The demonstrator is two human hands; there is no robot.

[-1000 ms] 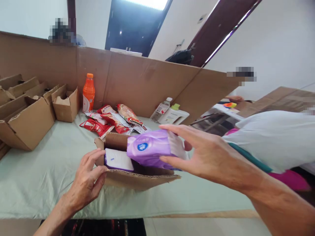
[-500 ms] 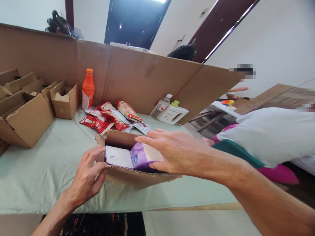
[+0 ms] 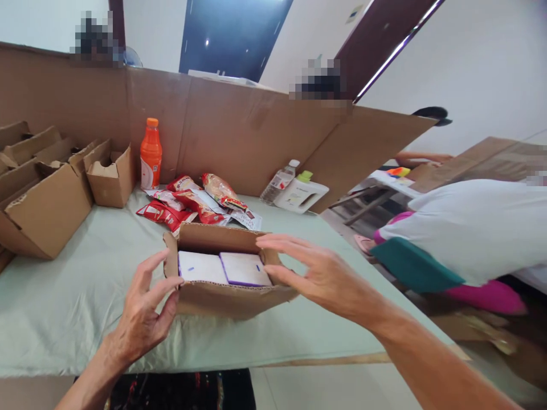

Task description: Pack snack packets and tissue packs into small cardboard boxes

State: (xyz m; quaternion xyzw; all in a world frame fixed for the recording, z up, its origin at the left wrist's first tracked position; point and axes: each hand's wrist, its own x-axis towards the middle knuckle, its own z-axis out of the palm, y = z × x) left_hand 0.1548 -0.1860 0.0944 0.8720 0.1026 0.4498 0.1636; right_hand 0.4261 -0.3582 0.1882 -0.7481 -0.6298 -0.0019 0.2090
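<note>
Now the second purple-edged pack point(image 3: 243, 269) has settled beside the first pack point(image 3: 201, 267) in the cardboard box point(image 3: 226, 302), apparently completing that placement, my right fingers point(image 3: 287, 246) released, left fingers point(image 3: 159, 291) loosely touching its end.

Bare cloth point(image 3: 113, 270) lies to either side of the carton point(image 3: 228, 302); its far side is crowded.
Left of the carton, room extends to the cardboard boxes point(image 3: 51, 213); right of it, to the table edge. Behind it, snack packets point(image 3: 199, 210), then the partition point(image 3: 239, 131), obstruct. The left hand point(image 3: 147, 302) and right hand point(image 3: 318, 276) occupy its ends.
</note>
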